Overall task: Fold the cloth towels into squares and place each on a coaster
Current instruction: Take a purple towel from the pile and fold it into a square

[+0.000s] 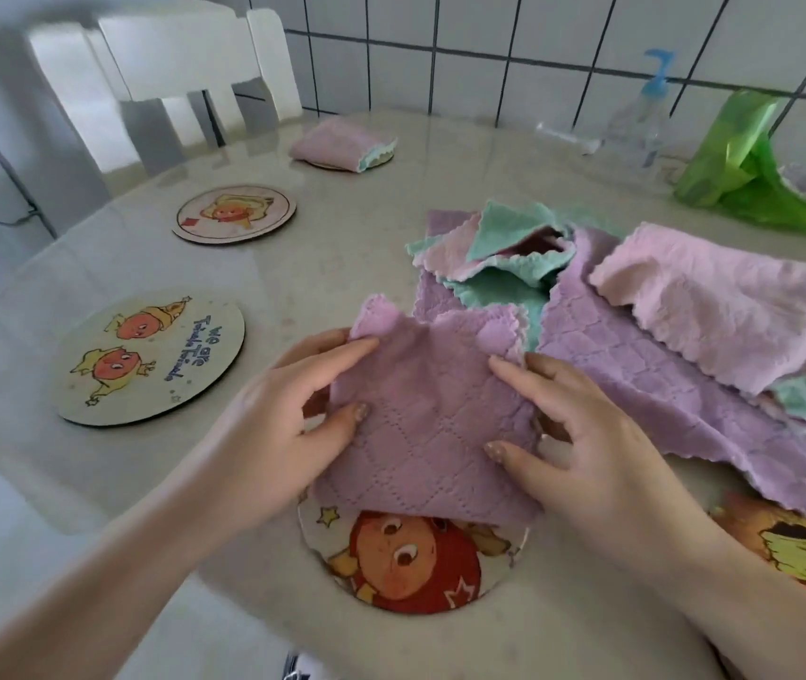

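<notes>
A purple quilted towel (432,424) lies half folded near the table's front, its lower edge over a round coaster with a red cartoon face (415,566). My left hand (293,409) pinches the towel's left edge, thumb on top and fingers beneath. My right hand (582,434) grips its right edge the same way. Two bare coasters sit to the left, one large (145,360) and one smaller (234,213). A folded pink towel (337,142) rests on a far coaster (382,161).
A heap of unfolded towels, purple (685,409), pink (734,301) and teal (504,257), covers the right side, partly over another coaster (803,547). A green bag (744,164) and a pump bottle (636,125) stand by the tiled wall. A white chair (170,76) is behind the table.
</notes>
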### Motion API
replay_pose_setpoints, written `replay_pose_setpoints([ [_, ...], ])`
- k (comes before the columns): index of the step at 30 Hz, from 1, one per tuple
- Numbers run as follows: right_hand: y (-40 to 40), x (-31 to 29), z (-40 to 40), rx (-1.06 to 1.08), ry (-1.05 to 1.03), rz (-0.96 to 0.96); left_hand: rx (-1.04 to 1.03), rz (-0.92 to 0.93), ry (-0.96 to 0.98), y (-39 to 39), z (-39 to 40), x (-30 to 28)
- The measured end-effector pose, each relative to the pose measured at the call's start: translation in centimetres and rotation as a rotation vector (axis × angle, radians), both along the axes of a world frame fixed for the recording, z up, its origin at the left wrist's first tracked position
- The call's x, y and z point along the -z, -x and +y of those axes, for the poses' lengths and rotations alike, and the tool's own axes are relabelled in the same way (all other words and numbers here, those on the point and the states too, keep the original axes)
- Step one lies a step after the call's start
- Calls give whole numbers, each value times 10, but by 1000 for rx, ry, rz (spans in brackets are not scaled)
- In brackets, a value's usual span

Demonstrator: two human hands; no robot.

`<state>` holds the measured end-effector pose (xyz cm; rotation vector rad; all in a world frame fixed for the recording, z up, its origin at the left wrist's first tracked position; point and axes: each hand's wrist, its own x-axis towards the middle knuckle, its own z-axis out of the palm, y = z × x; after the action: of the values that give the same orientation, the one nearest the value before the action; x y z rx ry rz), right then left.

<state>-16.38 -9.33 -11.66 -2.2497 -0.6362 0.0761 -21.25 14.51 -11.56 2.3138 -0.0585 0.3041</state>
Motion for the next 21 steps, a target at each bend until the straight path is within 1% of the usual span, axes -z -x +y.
replay_pose_setpoints([
  [2,-20,-5,4,4,-92,91,1,61,134,-20,5,-11],
  [4,-36,-10,12,-1,-142,138,-16,136,318,-38,8,-18],
  [6,-54,-23,21,7,-132,188,-67,238,545,-61,14,-29],
  [9,-69,-46,37,33,-102,311,-129,453,920,-85,28,-41],
  [11,-77,-56,50,49,-97,377,-162,533,1083,-99,43,-46],
  [13,-87,-59,67,59,-110,442,-192,577,1111,-112,60,-53],
  [16,-102,-59,104,89,-131,521,-192,608,1066,-132,96,-63],
  [18,-113,-58,136,98,-147,554,-193,610,959,-147,126,-67],
  [21,-133,-55,189,104,-144,568,-191,590,721,-170,176,-70],
])
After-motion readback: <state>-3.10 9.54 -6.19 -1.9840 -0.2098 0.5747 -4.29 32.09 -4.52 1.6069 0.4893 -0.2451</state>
